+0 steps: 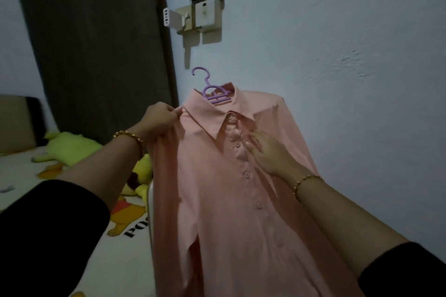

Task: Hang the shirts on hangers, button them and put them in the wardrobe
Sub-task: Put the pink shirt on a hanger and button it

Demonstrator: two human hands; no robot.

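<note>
"Peach shirt (217, 200) – where's it at?"

"On the purple hanger (212, 95), held up in the air btw both hands, in front of the wall (337, 55). The hook sticks up free, above and just right of the L hand, and isn't hung on anything."

"Hands?"

"L hand (159, 120) pinches the shirt's shoulder, thumb & fingers curled on the fabric. Prob. the hanger end is under there too, can't tell. R hand (268, 152) lies flat on the front strip, fingers nearly straight, gripping nothing."

"Buttons?"

"A row of buttons (246, 174) runs down just left of the R hand. The ones I can see look done up, incl. the one at the collar (205, 123), I think. Low down, below the L forearm, the fronts part. Slit or undone button, can't tell."

"So, progress?"

"Hanging is done for this one. Buttoning is done or nearly, I'd say. Left to do: into the wardrobe, which isn't in view. No other shirts visible, so no idea how many remain."

"Around?"

"Bed (72, 260) w/ a cartoon sheet under the L arm, yellow plush toy (70, 146) just left of the L wrist, dark curtain (96, 43) above the L hand."
</note>
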